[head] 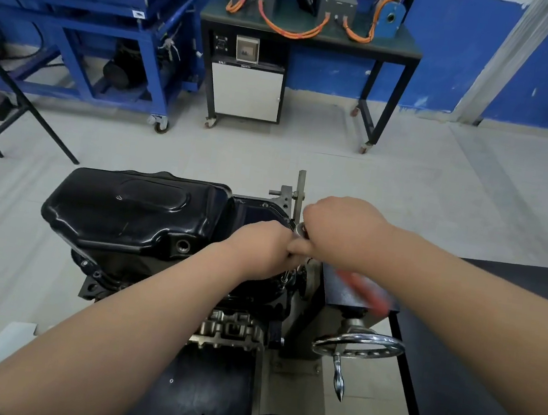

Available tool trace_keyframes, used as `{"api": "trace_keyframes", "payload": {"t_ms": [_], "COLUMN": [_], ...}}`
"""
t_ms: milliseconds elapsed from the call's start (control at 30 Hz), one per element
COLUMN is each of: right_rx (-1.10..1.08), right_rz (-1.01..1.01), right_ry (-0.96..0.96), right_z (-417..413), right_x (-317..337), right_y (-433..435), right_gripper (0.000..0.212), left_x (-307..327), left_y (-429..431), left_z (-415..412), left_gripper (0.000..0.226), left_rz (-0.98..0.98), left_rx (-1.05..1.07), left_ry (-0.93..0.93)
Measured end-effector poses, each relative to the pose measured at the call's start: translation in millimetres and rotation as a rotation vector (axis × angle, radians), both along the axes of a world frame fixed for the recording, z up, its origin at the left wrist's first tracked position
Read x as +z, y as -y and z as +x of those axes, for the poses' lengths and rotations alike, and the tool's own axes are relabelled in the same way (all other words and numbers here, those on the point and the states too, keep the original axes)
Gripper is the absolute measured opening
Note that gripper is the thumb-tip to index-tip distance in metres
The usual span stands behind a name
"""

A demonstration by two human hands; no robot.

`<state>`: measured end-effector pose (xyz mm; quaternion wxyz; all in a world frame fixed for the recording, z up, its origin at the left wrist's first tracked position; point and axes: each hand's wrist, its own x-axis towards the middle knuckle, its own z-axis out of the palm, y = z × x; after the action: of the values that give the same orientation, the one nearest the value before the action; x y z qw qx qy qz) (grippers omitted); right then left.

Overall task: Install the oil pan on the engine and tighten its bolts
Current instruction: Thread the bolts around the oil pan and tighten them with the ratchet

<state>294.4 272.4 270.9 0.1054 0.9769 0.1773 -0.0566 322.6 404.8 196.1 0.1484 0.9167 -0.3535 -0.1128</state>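
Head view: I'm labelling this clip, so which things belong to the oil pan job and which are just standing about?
Job: oil pan, engine, red-handled wrench, left hand, right hand.
Standing about: handwheel, blue cart, bench with orange cables.

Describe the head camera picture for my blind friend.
Two hands meet at the right end of a black oil pan sitting on an engine. The right hand grips a wrench; the left hand curls beside it. A shiny handwheel sits nearer.
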Motion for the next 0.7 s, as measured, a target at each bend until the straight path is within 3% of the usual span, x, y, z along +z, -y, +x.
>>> {"api": "trace_keyframes", "payload": {"t_ms": [67,133,267,333,467,567,633,700], "right_rx": [0.188,0.252,-0.027,-0.064,0.204,0.189,0.061,-0.073], "right_rz": [0.025,0.037,-0.028,0.010,0.058,-0.035,-0.097,-0.057], "right_ry": [-0.057,-0.020,0.137,0.100,-0.114,-0.025,0.073,0.054], "right_z": [3,2,-4,-2,5,4,0,-4], "right_x": [5,8,-6,-7,10,9,2,-3], "right_y": [8,12,-4,-6,10,7,0,-3], "right_gripper": [0.024,0.028,0.045,0.045,0.019,0.024,0.041,0.052], "left_x": [-2,-2,-2,-5,-7,-4,-2,-3], "left_y": [0,-2,-5,-4,-1,-1,-3,-3], "left_z": [1,4,4,3,3,3,4,3], "left_gripper": [0.028,0.023,0.026,0.031,0.028,0.023,0.019,0.021], "left_rz": [0.051,0.056,-0.048,-0.044,0.024,-0.002,-0.062,-0.078], "left_rx": [-0.038,-0.032,0.021,0.006,-0.069,-0.069,-0.038,-0.033], "left_ry": [0.033,0.044,0.000,0.015,0.065,0.060,0.028,0.018]}}
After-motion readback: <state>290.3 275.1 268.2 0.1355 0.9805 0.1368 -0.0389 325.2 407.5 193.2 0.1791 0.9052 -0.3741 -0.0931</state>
